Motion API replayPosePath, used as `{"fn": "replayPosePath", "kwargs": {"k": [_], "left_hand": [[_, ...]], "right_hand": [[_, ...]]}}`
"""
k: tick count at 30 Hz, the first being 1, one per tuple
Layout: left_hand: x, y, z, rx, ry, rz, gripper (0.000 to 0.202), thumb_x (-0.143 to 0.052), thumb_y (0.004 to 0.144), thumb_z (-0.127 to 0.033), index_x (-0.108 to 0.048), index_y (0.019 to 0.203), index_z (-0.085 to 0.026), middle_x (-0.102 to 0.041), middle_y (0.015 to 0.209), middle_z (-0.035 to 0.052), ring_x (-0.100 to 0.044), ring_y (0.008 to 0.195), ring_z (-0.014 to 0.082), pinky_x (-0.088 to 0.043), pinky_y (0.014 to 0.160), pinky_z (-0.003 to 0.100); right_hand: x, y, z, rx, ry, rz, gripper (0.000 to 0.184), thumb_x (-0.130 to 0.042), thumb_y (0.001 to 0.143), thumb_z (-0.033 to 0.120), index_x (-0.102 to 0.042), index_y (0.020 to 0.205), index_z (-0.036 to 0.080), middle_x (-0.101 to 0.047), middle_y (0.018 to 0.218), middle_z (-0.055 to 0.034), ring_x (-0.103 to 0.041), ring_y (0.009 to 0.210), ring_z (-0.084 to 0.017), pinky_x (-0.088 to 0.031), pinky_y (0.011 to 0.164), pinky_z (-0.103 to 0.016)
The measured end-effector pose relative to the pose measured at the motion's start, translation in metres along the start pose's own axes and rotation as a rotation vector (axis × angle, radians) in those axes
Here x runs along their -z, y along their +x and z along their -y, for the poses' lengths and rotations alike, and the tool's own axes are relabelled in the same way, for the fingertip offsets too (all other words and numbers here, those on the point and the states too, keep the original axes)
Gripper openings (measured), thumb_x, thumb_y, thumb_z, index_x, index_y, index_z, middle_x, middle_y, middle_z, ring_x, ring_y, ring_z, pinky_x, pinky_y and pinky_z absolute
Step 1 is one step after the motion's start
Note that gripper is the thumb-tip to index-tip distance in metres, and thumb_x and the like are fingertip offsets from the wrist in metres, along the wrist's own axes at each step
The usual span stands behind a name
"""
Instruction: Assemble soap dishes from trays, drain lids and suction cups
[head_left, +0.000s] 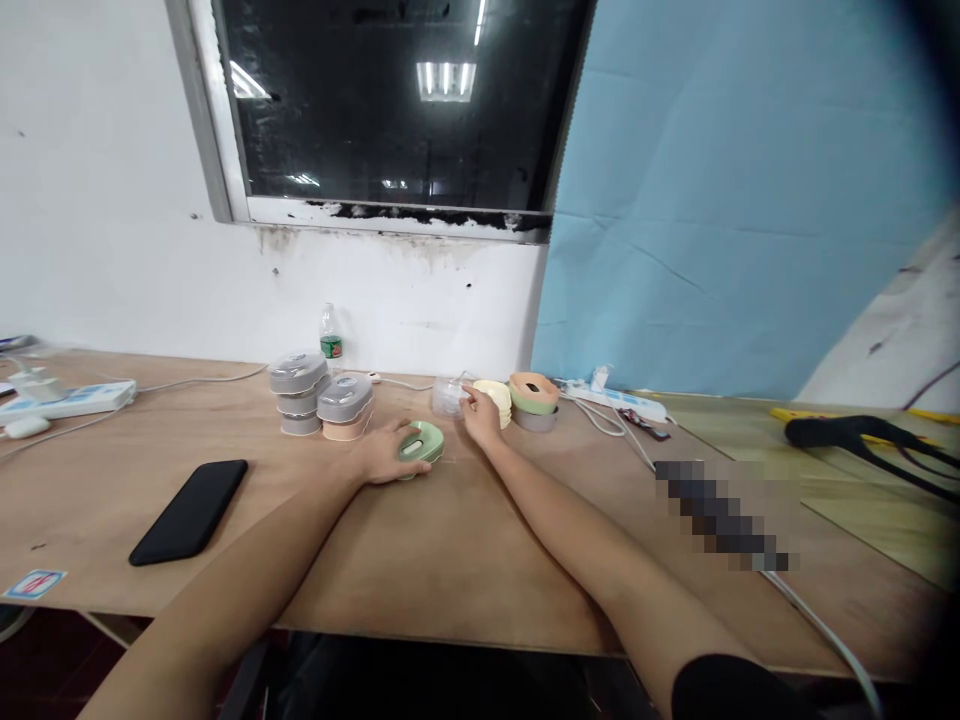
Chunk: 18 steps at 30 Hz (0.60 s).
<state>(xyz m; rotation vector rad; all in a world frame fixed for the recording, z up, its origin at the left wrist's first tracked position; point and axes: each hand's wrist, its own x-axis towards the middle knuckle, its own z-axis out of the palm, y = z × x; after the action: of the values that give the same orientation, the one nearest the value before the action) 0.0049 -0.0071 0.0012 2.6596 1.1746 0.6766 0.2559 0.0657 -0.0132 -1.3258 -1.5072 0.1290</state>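
My left hand grips a light green oval box, which has a slot-shaped hole in its top and sits on the table. My right hand reaches to the back, its fingers closed at the edge of a clear plastic lid. Just right of those fingers is a stack of cream oval pieces, partly hidden by the hand. Beside it stands a peach tray over a green one and a grey base. Grey oval boxes with clear lids are stacked left of my hands, one stack on a peach base.
A black phone lies on the table at the left. Power strips with cables are at the left and back right. A plastic bottle stands by the wall. A blurred-out dark object with a white cable lies at the right.
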Motion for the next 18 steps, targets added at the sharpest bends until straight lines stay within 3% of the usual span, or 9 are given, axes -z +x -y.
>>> {"fn": "replayPosePath", "kwargs": {"k": [5,10,14,18], "left_hand": [[-0.001,0.0,0.0,-0.021,-0.02,-0.001,0.076,-0.061,0.071,-0.066,-0.048,0.133,-0.024,-0.045,0.139,0.0117,-0.058,0.112,0.0318,-0.047,0.094,0.043],[-0.002,0.003,-0.002,0.001,-0.125,-0.213,0.064,-0.056,0.08,-0.055,-0.045,0.133,-0.02,-0.046,0.137,0.0117,-0.053,0.119,0.0287,-0.043,0.101,0.043],[0.0,0.004,-0.001,-0.022,-0.192,-0.345,0.055,-0.051,0.086,-0.048,-0.043,0.132,-0.02,-0.048,0.135,0.0116,-0.046,0.125,0.0269,-0.039,0.104,0.044],[0.001,0.003,0.0,-0.084,-0.205,-0.33,0.052,-0.051,0.086,-0.047,-0.045,0.131,-0.021,-0.046,0.135,0.0115,-0.046,0.125,0.0275,-0.038,0.105,0.044]], "right_hand": [[0.005,-0.009,0.007,0.019,-0.032,0.063,0.049,-0.051,0.082,0.028,-0.055,0.13,0.022,-0.059,0.068,0.002,-0.054,0.067,-0.017,-0.044,0.075,-0.028],[0.009,-0.025,0.026,0.146,-0.065,0.138,0.054,-0.052,0.081,0.023,-0.047,0.135,0.021,-0.064,0.083,-0.0007,-0.055,0.069,-0.015,-0.044,0.073,-0.026],[0.006,-0.035,0.043,0.272,-0.059,0.266,0.053,-0.053,0.081,0.023,-0.049,0.133,0.022,-0.065,0.109,-0.0057,-0.058,0.077,-0.017,-0.045,0.078,-0.029],[0.005,-0.038,0.047,0.264,-0.044,0.241,0.035,-0.05,0.083,0.023,-0.061,0.116,0.022,-0.067,0.105,-0.0054,-0.059,0.081,-0.019,-0.044,0.08,-0.03]]}}
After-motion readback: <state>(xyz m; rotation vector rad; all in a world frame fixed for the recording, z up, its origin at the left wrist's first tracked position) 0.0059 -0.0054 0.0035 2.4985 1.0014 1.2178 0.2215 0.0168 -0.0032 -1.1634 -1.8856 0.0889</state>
